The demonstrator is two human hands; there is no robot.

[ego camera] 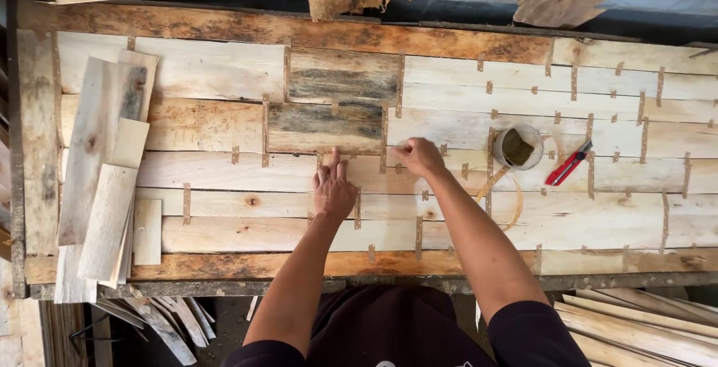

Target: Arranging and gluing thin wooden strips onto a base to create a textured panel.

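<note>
A panel of pale wooden boards (464,187) lies flat on a workbench, its joints bridged by many small strips of brown tape. Two darker, grey-stained boards (329,102) sit near the middle. My left hand (333,187) rests flat, fingers together, pressing on a board joint just below the dark boards. My right hand (420,156) is curled beside it, fingertips pinched on a seam, seemingly on a small tape strip (399,167); what it pinches is too small to tell.
A small round container (517,146) with a tape strip trailing from it stands right of my hands. A red utility knife (568,163) lies beside it. Loose board pieces (105,180) are stacked at the left. More boards (643,330) lie below the bench.
</note>
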